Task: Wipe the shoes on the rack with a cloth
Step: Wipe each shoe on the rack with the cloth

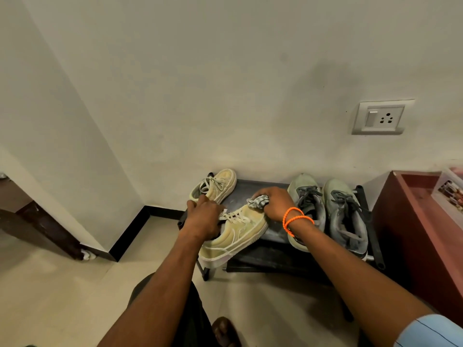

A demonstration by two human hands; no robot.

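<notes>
The left hand (204, 216) held the yellow shoe (238, 236) at the rack's (275, 236) edge. The right hand (274, 204) squeezed the cloth (258, 203) on its toe. A hard rub could tip it off.

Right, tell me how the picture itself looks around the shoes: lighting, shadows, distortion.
Head view: dim, warm light with no glare; wide-angle bending curves the white wall socket plate and the skirting; a soft grey smudge of shadow lies on the wall above the black shoe rack; the pale yellow laced sneaker, the crumpled grey cloth and both hands, left hand and right hand, stay reasonably sharp.
</notes>
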